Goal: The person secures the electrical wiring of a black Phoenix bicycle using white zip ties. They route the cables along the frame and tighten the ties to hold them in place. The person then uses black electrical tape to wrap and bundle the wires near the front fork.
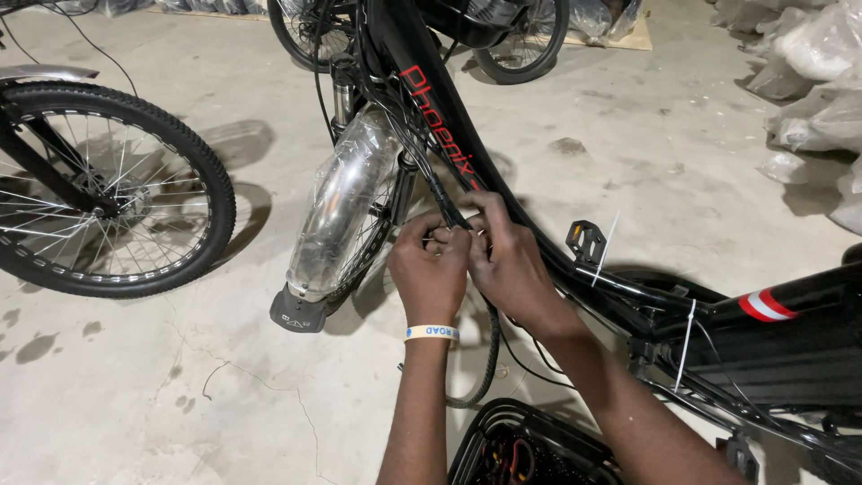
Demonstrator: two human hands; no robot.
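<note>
Both hands point(471, 265) pinch the bicycle's black cable point(449, 211).

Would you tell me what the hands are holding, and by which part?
Both the left hand and right hand pinch the black sleeved cable bundle partway along, beside the black bicycle frame.

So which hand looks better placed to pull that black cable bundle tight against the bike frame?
Probably the right hand: it lies against the black bicycle frame tube, its grip on the black wrapped cable bundle. The left hand pinches just beside it, farther from the tube.
</note>
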